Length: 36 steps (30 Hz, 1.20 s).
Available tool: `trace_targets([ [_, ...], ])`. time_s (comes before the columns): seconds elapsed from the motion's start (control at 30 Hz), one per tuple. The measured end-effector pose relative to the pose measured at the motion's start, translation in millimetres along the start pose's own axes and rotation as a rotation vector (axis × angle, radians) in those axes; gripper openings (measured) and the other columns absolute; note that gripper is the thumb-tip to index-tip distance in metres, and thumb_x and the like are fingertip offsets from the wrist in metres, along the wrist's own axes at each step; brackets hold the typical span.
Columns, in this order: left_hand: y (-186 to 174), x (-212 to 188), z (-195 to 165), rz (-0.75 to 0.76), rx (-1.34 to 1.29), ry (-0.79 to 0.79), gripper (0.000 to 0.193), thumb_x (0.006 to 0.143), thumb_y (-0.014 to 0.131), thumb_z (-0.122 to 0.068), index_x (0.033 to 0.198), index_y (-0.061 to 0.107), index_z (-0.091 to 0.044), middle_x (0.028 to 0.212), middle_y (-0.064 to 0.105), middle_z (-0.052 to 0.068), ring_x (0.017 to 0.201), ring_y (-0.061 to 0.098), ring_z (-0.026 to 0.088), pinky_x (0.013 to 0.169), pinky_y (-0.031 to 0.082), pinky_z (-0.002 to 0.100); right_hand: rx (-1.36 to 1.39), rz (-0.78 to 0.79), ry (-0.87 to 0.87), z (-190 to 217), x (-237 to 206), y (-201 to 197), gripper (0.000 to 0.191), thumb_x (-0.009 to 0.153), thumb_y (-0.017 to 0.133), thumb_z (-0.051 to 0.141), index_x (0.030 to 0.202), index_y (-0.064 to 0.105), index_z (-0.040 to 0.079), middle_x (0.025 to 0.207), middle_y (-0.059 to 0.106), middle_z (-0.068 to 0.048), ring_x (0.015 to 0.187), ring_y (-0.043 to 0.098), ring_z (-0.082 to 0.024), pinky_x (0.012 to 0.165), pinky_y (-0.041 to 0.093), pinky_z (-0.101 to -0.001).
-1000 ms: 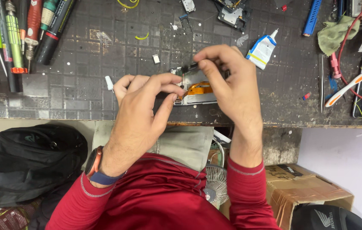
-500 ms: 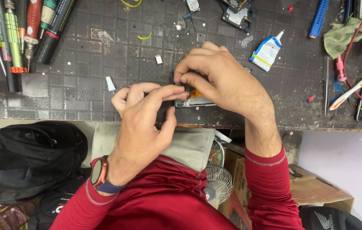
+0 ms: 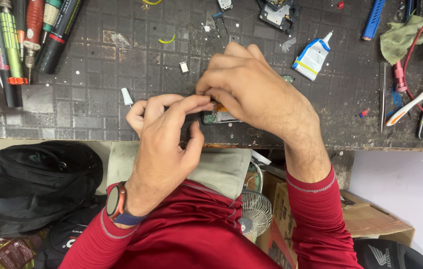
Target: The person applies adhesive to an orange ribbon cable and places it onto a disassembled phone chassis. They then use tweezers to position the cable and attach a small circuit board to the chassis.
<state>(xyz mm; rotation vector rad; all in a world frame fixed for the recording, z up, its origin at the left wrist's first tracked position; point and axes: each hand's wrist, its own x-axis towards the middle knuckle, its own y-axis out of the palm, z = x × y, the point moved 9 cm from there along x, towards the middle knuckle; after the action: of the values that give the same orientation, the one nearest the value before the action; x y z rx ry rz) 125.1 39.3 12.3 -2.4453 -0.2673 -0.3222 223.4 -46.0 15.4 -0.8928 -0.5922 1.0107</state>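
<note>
A small opened phone body with green and orange parts inside lies near the front edge of the dark gridded work mat. My left hand holds its left end with the fingertips. My right hand covers it from above, fingers pinched on its top; most of the device is hidden beneath this hand. Whether the right fingers hold a small part or tool is hidden.
Screwdrivers and markers lie at the mat's far left. A white glue bottle, a circuit board, a blue tool, a green cloth and cables sit at the right. A black backpack, a small fan and a cardboard box are below.
My right hand has moved left and down over the device, covering more of it. My left hand stays on its left end.
</note>
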Motion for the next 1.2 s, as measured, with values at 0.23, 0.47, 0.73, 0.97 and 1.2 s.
trace_targets([
  [0.23, -2.8, -5.5, 2.5, -0.051, 0.059, -0.037, 0.043, 0.09, 0.075, -0.009, 0.131, 0.061, -0.006, 0.12, 0.072, -0.003, 0.119, 0.057, 0.021, 0.107, 0.028, 0.043, -0.031, 0.012, -0.004, 5.1, 4.9, 0.1, 0.007, 0.093, 0.072, 0.013, 0.1, 0.074, 0.012, 0.097, 0.068, -0.002, 0.1, 0.057, -0.024, 0.089, 0.039, -0.04],
  [0.47, -3.3, -19.0, 1.4, -0.107, 0.306, -0.074, 0.031, 0.093, 0.082, -0.028, 0.118, 0.07, -0.015, 0.117, 0.065, -0.001, 0.117, 0.051, 0.024, 0.103, 0.026, 0.047, -0.058, -0.004, 0.044, 4.8, 5.1, -2.5, 0.012, 0.089, 0.076, 0.017, 0.096, 0.069, 0.009, 0.094, 0.07, -0.003, 0.097, 0.059, -0.026, 0.086, 0.041, -0.0411],
  [0.73, 3.2, -23.2, -0.5, -0.102, 0.351, -0.054, 0.024, 0.095, 0.082, -0.031, 0.115, 0.076, -0.02, 0.114, 0.064, -0.005, 0.116, 0.05, 0.023, 0.101, 0.025, 0.049, -0.048, -0.084, 0.102, 8.4, -0.8, -3.6, 0.012, 0.09, 0.075, 0.012, 0.098, 0.067, 0.008, 0.09, 0.069, -0.003, 0.095, 0.062, -0.026, 0.088, 0.044, -0.0407],
  [0.97, 4.7, -23.8, -1.1, -0.103, 0.364, -0.044, 0.019, 0.095, 0.082, -0.031, 0.11, 0.076, -0.021, 0.111, 0.065, -0.006, 0.115, 0.05, 0.023, 0.102, 0.025, 0.05, -0.015, -0.12, 0.12, 5.5, -0.8, -0.7, 0.015, 0.086, 0.075, 0.006, 0.098, 0.066, 0.007, 0.087, 0.07, -0.003, 0.091, 0.064, -0.026, 0.086, 0.049, -0.0408],
  [1.2, 5.2, -20.9, 2.5, -0.125, 0.35, -0.066, 0.021, 0.093, 0.084, -0.033, 0.106, 0.075, -0.02, 0.107, 0.063, -0.005, 0.112, 0.05, 0.023, 0.101, 0.025, 0.051, 0.056, -0.177, 0.145, 2.9, -3.9, -3.1, 0.018, 0.084, 0.078, 0.005, 0.097, 0.065, 0.005, 0.086, 0.072, -0.004, 0.089, 0.065, -0.026, 0.084, 0.052, -0.0398],
])
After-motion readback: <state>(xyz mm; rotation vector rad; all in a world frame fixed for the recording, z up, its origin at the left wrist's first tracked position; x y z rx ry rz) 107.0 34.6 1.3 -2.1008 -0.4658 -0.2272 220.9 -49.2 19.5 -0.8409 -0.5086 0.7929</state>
